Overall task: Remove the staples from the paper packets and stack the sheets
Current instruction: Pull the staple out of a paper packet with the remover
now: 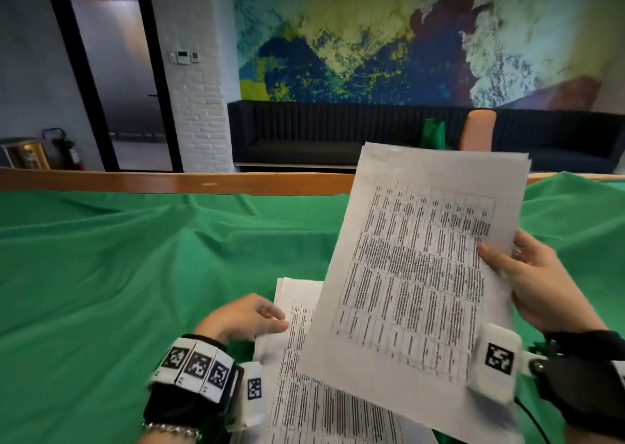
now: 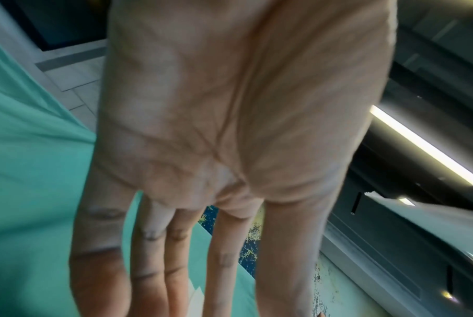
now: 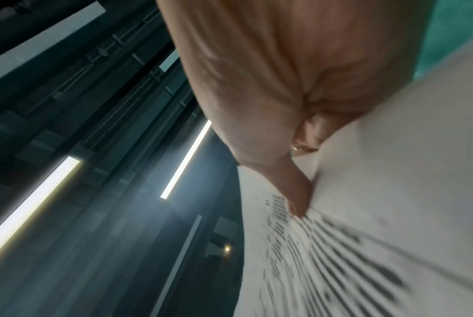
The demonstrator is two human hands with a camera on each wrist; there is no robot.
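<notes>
Your right hand (image 1: pixel 537 281) grips a paper packet (image 1: pixel 416 268) at its right edge — thumb pressed flat on the printed face, the other fingers hidden behind the sheets. The packet is lifted clear of the table and tilted, its top end away from you; several sheet edges fan slightly at the far right corner. In the right wrist view the thumb (image 3: pixel 297 193) lies across the printed page (image 3: pixel 365 236), which is blurred. Whether a staple sits in the packet cannot be told.

Under the raised packet, a stack of printed sheets (image 1: pixel 297 369) lies on the green cloth (image 1: pixel 118 274) near your body, partly covered by the packet. Your left hand (image 1: pixel 243 315) lies at the stack's left edge, fingers straight and relaxed, the tips touching the paper; nothing is clasped. The left wrist view shows the palm (image 2: pixel 216 107) flat, fingers (image 2: pixel 153 257) extended.

The cloth is wrinkled, covering a table with a wooden rim (image 1: pixel 169 181). Beyond — a dark sofa (image 1: pixel 321 132) beneath a painted mural (image 1: pixel 406 38).
</notes>
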